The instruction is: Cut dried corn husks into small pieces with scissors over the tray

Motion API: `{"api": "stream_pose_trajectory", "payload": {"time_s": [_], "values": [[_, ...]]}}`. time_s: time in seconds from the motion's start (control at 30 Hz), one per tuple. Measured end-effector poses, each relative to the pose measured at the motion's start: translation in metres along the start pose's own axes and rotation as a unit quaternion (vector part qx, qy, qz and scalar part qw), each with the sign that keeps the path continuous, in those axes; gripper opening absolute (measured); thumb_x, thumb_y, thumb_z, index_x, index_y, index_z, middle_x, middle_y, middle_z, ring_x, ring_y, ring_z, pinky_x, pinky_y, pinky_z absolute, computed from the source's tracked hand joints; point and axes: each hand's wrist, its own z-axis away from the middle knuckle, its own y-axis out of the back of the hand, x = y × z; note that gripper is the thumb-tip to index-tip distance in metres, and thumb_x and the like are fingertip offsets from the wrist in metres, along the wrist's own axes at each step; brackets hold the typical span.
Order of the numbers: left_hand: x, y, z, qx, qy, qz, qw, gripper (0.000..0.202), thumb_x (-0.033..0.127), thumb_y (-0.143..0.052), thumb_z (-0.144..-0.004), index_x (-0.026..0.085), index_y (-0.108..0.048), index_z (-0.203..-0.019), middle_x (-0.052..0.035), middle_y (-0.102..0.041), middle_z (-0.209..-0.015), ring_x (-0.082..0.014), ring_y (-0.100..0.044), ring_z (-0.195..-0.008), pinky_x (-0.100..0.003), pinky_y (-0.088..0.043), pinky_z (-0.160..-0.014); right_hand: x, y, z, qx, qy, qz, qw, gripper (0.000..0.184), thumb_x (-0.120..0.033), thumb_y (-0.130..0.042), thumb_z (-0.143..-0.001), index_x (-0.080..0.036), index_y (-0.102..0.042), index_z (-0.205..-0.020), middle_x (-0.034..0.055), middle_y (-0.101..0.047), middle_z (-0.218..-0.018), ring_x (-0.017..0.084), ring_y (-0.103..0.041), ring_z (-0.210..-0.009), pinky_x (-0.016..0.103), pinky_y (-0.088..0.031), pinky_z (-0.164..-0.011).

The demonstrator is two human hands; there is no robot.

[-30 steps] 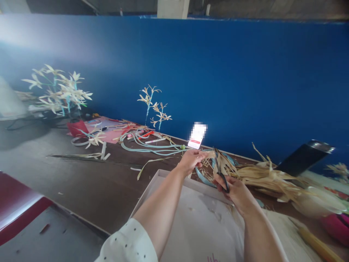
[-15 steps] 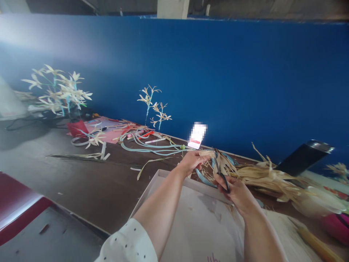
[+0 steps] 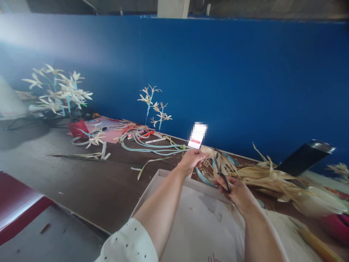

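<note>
My left hand (image 3: pixel 191 161) pinches a small pale piece of dried husk (image 3: pixel 208 151) above the far edge of a shallow box. Closed around the handles of dark scissors (image 3: pixel 223 178), my right hand (image 3: pixel 236 191) holds them with the blades pointing up and away, close to the right end of that piece. Behind the blades spreads a wider tan husk (image 3: pixel 227 165). A heap of long dried husks (image 3: pixel 261 176) lies to the right of my right hand. Whether the blades touch the husk piece, I cannot tell.
Before me is the shallow white box (image 3: pixel 201 222). A lit phone (image 3: pixel 196 136) leans near the blue wall. Light-blue cords (image 3: pixel 147 148) curl to the left. Husk flowers (image 3: pixel 65 91) stand far left, smaller flower stems (image 3: pixel 148 98) mid-back. At right leans a black tumbler (image 3: pixel 300 158).
My left hand has shifted slightly left with the husk piece, which now sits a little apart from the scissor blades. The right hand has barely moved.
</note>
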Motion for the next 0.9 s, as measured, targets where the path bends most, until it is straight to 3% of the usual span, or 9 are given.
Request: {"api": "stream_pose_trajectory", "payload": {"time_s": [0.43, 0.9], "values": [[0.001, 0.0, 0.0, 0.025, -0.011, 0.035, 0.999, 0.035, 0.043, -0.073, -0.061, 0.013, -0.058, -0.071, 0.0044, -0.043, -0.055, -0.0029, -0.036, -0.045, -0.019, -0.028, -0.044, -0.004, -0.002, 0.002, -0.022, 0.012, 0.039, 0.999, 0.04, -0.056, -0.062, -0.069, -0.017, -0.059, -0.059, -0.0025, -0.046, -0.049, 0.008, -0.03, -0.044, 0.025, -0.02, -0.046], [0.006, -0.003, 0.002, 0.037, -0.002, 0.043, 0.998, 0.034, 0.041, -0.074, -0.061, 0.012, -0.056, -0.067, 0.0044, -0.042, -0.053, -0.0032, -0.036, -0.045, -0.018, -0.026, -0.043, 0.001, -0.003, 0.001, -0.037, -0.001, 0.046, 0.998, 0.042, -0.057, -0.06, -0.07, -0.016, -0.058, -0.06, -0.0029, -0.045, -0.048, 0.008, -0.028, -0.042, 0.025, -0.018, -0.044]]}}
